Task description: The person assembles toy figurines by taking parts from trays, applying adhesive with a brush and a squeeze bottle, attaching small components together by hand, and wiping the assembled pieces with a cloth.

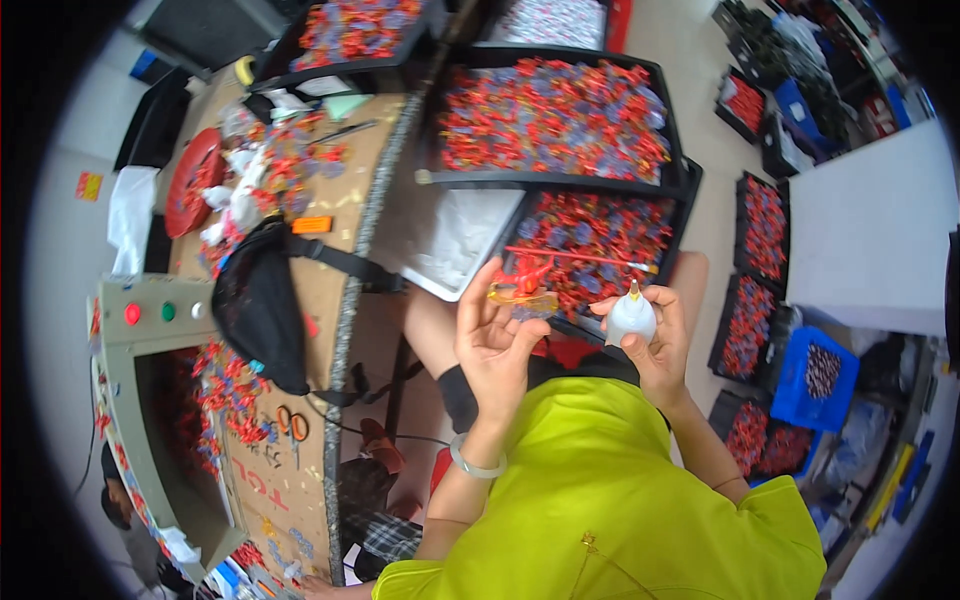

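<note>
My left hand [492, 345] pinches a small plastic figure [522, 283] of red, yellow and clear violet parts between its fingers and thumb. In my right hand [664, 345] is a white squeeze bottle [632, 318], its pointed nozzle upward and close to the figure's right. A thin red stick like a brush [580, 256] stretches across between the hands; I cannot tell whether a hand holds it or it lies on the parts behind. Beyond both hands, a black crate [692, 200] holds many red and violet pieces.
A larger black crate [550, 180] of similar pieces stands farther off, beside a white tray [455, 235]. On the left workbench [335, 235] are a black waist bag [265, 300], orange scissors [292, 423] and a machine with buttons [150, 310]. Several crates line the right floor; a blue one [795, 390] is among them.
</note>
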A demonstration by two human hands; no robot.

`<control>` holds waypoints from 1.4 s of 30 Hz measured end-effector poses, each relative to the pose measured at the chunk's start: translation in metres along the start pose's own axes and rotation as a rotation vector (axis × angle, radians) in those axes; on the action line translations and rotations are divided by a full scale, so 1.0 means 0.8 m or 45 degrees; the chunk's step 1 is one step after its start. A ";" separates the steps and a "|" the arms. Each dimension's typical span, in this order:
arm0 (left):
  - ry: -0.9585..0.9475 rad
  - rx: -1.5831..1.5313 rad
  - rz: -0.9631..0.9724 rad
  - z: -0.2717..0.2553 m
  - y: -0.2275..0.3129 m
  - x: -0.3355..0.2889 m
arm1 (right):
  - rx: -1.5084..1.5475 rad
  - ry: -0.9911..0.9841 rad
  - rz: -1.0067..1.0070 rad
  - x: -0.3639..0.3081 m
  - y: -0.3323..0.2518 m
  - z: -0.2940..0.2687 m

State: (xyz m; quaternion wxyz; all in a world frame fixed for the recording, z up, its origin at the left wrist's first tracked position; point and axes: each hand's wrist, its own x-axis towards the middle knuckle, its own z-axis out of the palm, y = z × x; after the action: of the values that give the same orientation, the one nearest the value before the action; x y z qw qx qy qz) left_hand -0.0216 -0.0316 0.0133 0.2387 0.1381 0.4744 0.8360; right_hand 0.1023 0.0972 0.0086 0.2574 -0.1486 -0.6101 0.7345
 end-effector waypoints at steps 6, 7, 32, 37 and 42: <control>-0.088 0.248 -0.083 0.034 -0.042 -0.006 | -0.299 0.335 -0.009 -0.038 -0.020 -0.047; -0.095 0.260 -0.098 0.037 -0.043 -0.008 | -0.431 0.334 -0.076 -0.037 -0.023 -0.051; -0.071 0.632 0.037 0.032 -0.008 -0.015 | -0.737 0.138 -0.205 -0.009 -0.022 -0.025; -0.081 0.629 0.022 0.029 -0.006 -0.016 | -0.742 0.127 -0.206 -0.009 -0.023 -0.023; -0.091 0.614 0.044 0.031 -0.005 -0.015 | -0.745 0.137 -0.221 -0.009 -0.025 -0.023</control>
State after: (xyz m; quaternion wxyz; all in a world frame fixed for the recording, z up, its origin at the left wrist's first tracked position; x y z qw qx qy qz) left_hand 0.0013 -0.0182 0.0221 0.2013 0.2286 0.6491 0.6971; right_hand 0.1219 0.1110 0.0232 0.2973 -0.2023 -0.7915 0.4942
